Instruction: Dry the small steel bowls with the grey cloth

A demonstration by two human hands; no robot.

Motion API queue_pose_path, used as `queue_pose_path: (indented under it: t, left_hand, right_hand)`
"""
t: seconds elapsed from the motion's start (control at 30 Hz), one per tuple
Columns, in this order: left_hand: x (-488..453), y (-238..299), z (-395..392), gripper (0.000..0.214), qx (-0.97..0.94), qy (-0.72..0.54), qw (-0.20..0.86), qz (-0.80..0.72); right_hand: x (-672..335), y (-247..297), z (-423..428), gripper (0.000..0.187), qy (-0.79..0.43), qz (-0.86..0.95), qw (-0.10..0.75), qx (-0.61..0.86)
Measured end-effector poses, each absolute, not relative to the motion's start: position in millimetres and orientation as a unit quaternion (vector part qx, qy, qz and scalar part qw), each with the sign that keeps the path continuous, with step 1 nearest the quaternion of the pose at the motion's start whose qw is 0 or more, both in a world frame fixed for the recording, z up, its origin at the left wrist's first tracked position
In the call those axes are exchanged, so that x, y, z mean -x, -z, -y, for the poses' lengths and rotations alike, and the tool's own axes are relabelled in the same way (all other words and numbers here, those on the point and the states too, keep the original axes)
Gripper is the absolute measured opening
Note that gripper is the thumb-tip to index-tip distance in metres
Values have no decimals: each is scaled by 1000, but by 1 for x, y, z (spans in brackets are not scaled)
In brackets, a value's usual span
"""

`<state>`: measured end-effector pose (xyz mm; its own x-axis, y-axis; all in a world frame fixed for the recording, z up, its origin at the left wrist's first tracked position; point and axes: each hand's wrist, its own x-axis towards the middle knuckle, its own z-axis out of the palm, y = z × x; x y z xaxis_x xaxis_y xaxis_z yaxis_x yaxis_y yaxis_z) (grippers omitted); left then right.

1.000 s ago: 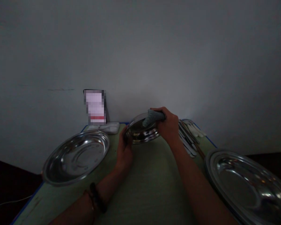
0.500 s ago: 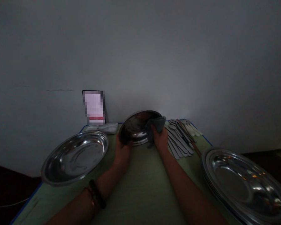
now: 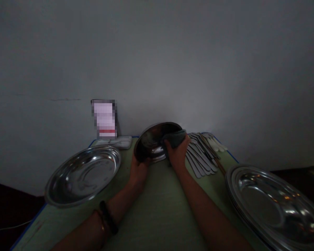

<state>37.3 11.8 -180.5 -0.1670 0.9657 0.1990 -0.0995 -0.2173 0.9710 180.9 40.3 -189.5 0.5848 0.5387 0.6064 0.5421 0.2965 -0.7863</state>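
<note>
A small round steel plate [image 3: 150, 139] is tilted up toward me at the far middle of the green table [image 3: 159, 209]. My left hand [image 3: 138, 170] grips its lower left rim, fingers closed on the edge. My right hand [image 3: 177, 155] presses a grey cloth [image 3: 176, 138] against the plate's inner right side, fingers wrapped round the cloth. A dark bead bracelet sits on my left wrist.
A large steel plate [image 3: 83, 174] lies at the left. A stack of large steel plates [image 3: 272, 205] fills the right front. Several spoons and chopsticks [image 3: 202, 151] lie in a row behind my right hand. A white tray [image 3: 117, 142] and a blurred card [image 3: 104, 118] stand by the wall.
The small plate has been tipped up to face me. My right hand with the cloth came from the plate's top rim to its inner right side, uncovering the cutlery behind it.
</note>
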Motion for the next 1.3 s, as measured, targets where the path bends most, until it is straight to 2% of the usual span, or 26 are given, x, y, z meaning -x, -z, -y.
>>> queue_pose_path:
  t: [0.13, 0.43, 1.03, 1.17, 1.3]
  left_hand:
    - [-38, 181, -11, 49, -480, -608, 442, -452]
    - [-36, 178, -12, 53, -510, -612, 411, -444]
    - [-34, 181, -14, 53, -501, -603, 423, -454]
    - [-33, 178, -13, 60, -511, -593, 438, -443]
    - [-31, 177, -10, 50, -549, -556, 445, -437]
  right_hand:
    - [-182, 189, -40, 78, -32, 449, 672, 588]
    - [-192, 184, -38, 46, -127, 414, 673, 600]
    - [-194, 189, -41, 32, -169, 403, 687, 580]
    - [-196, 166, -41, 28, -167, 401, 697, 571]
    - [-204, 120, -30, 18, -134, 473, 662, 566]
